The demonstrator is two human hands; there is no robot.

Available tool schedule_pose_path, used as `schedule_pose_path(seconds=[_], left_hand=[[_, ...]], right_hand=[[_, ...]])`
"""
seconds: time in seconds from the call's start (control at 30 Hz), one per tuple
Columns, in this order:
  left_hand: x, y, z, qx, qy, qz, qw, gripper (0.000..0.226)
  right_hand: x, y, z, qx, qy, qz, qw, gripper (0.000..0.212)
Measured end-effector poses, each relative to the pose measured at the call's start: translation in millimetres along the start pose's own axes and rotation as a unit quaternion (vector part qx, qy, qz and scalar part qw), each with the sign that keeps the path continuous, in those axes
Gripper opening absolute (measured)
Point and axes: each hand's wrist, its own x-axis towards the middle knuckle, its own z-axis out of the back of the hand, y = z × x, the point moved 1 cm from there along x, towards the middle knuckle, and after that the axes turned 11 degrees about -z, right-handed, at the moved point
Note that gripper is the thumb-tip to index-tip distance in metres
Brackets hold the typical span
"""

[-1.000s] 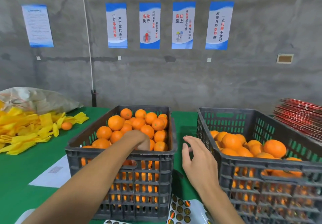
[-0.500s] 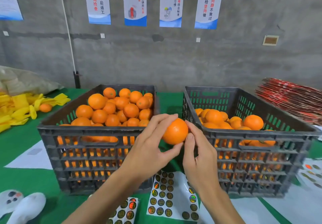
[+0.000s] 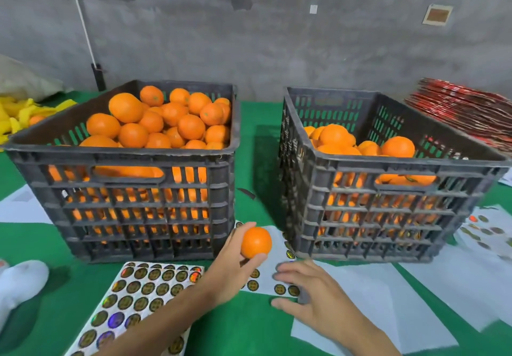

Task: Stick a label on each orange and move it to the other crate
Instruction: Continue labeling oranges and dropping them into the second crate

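Your left hand (image 3: 230, 269) grips one orange (image 3: 256, 242), fingers curled round it, held above the green table (image 3: 249, 325) near its front edge, in front of the gap between the two crates. Your right hand (image 3: 313, 297) lies with fingers straight and spread on a sticker sheet (image 3: 273, 281), just right of the orange. The left crate (image 3: 133, 211) is heaped full; the right crate (image 3: 388, 217) holds fewer oranges. A fuller label sheet (image 3: 138, 294) lies by the left crate's front.

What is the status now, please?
Left hand holds orange. Right hand open on sticker sheet. Nothing in the way.
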Motion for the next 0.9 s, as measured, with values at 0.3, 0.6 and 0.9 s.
schedule_pose_path(seconds=[0.3, 0.6, 0.9], left_hand=[[-5.6, -6.6, -7.5, 0.093, 0.034, -0.034, 0.995, 0.063], [-7.5, -2.4, -12.0, 0.199, 0.079, -0.132, 0.968, 0.067], [-7.4, 1.2, -13.3, 0.194, 0.076, -0.139, 0.968, 0.067]], right_hand=[[1.3, -0.7, -8.6, -0.044, -0.048, 0.031, 0.997, 0.040], [0.6, -3.3, -8.5, 0.014, -0.024, 0.008, 1.000, 0.046], [3.3, -4.7, -12.7, 0.028, -0.030, -0.027, 0.999, 0.042]])
